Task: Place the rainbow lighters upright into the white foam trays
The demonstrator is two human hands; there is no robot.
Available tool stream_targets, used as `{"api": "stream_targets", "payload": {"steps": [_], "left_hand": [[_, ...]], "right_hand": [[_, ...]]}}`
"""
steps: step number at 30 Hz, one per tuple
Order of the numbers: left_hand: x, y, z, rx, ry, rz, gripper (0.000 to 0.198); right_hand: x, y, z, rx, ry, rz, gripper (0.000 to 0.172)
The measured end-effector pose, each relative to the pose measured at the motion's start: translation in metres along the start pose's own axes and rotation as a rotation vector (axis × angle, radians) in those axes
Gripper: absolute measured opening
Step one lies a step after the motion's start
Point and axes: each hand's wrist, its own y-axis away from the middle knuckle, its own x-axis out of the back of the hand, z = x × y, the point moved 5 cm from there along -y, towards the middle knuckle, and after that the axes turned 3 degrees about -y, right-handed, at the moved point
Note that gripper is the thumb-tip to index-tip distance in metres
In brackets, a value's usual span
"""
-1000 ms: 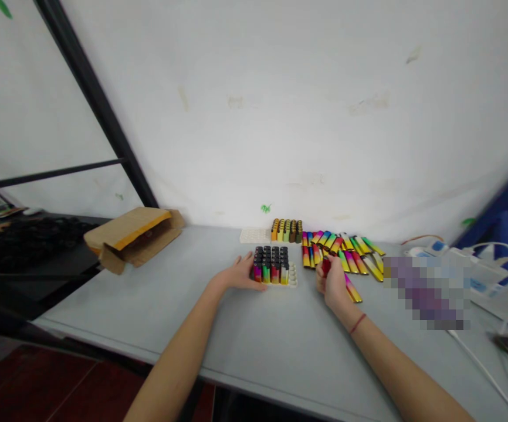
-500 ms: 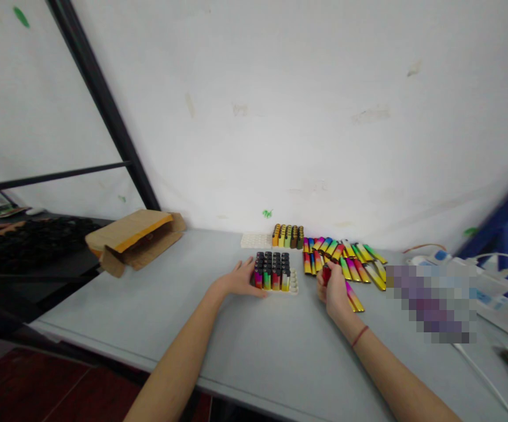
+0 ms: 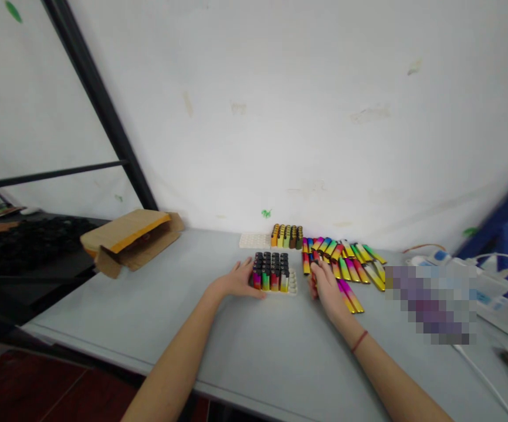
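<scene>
A white tray (image 3: 293, 282) with round holes stands on the table. Upright lighters (image 3: 275, 278) with black tops and shiny coloured bodies fill its left and middle, while the right-hand column shows bare holes. Against the left side of this tray rests my left hand (image 3: 236, 282), fingers spread and thumb along the front edge. To the right of the tray, my right hand (image 3: 327, 287) is closed round a lighter (image 3: 314, 268); a dark top and some red show between the fingers. Just beyond it lie many shiny gradient-coloured lighter sleeves or bodies (image 3: 354, 271), flat on the table.
Behind, near the wall, a second white tray (image 3: 254, 240) carries upright yellowish-brown lighters (image 3: 286, 236) on its right part. An opened cardboard box (image 3: 133, 237) lies at left, beside a dark pile (image 3: 38, 246). White cables and a power strip (image 3: 491, 284) occupy the right side.
My right hand has moved a little left, toward the tray, with the lighter in it. The left hand stays against the tray. A co-worker's hand at far left shows less now.
</scene>
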Motion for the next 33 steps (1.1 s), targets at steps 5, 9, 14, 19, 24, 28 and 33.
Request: {"api": "stream_targets", "payload": {"steps": [5,9,14,19,24,28,33], "left_hand": [[0.001,0.000,0.001,0.007,0.005,0.001,0.118],[0.000,0.000,0.001,0.006,0.012,0.000,0.119],[-0.001,-0.001,0.000,-0.009,0.015,0.005,0.117],[-0.002,-0.001,0.000,-0.022,0.018,0.003,0.113],[-0.002,-0.002,0.000,-0.021,0.032,0.003,0.113],[-0.002,-0.002,0.000,-0.003,0.025,0.010,0.115],[-0.001,-0.001,0.000,-0.018,0.021,0.008,0.114]], "right_hand": [[0.002,-0.002,-0.010,0.264,0.172,-0.044,0.034],[0.007,-0.011,-0.005,0.328,0.200,-0.017,0.041],[0.002,-0.010,-0.005,0.384,0.233,-0.044,0.037],[-0.007,-0.008,-0.008,0.445,0.455,-0.089,0.032],[-0.012,-0.010,-0.014,0.531,0.713,-0.078,0.035],[-0.020,-0.011,-0.014,0.592,0.895,-0.148,0.038],[-0.020,-0.007,-0.026,0.669,1.101,-0.171,0.053]]}}
